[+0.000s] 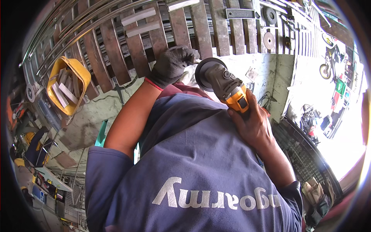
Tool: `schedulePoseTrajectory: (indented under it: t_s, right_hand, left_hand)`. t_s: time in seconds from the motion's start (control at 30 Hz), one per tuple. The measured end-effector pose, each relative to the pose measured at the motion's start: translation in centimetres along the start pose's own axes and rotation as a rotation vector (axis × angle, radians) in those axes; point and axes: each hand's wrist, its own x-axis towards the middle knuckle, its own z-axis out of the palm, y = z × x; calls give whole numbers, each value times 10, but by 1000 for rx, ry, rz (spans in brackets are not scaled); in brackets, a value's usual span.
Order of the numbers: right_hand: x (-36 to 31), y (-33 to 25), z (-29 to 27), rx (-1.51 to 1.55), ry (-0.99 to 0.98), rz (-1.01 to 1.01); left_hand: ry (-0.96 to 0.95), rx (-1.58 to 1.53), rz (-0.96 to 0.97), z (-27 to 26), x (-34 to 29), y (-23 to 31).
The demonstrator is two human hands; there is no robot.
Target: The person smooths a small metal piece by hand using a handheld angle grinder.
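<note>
My right hand [255,125], bare, is wrapped round the yellow body of an angle grinder [226,85]. Its grey head points away from me, and the dark disc faces my left hand. That left hand [174,63] wears a dark glove with a red cuff and is closed, just left of the disc, at the near edge of the slatted metal bench [148,46]. A small pale end shows by its fingertips, but what it grips is too hidden to name. I cannot tell whether the disc touches it.
A yellow tub [69,106] of cut metal pieces stands at the left. Pale metal bars [143,29] and a flat grey metal tool [240,14] lie on the slats, with a loose disc [269,40] farther right. Long metal rods [83,33] run along the far left. A motorcycle [326,69] stands far right.
</note>
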Motion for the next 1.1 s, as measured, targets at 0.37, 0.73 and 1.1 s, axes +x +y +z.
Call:
schedulePoseTrajectory:
  t_s: [0.37, 0.73, 1.1]
  right_hand:
    - [4, -6, -2, -34, -28, -5]
    - [4, -9, -1, -29, -31, 8]
    - [-3, -5, -5, -6, 13, 162]
  left_hand:
    - [-51, 97, 39, -4, -1, 3]
    - [12, 68, 16, -3, -1, 10]
    - [-24, 191, 64, -7, -3, 2]
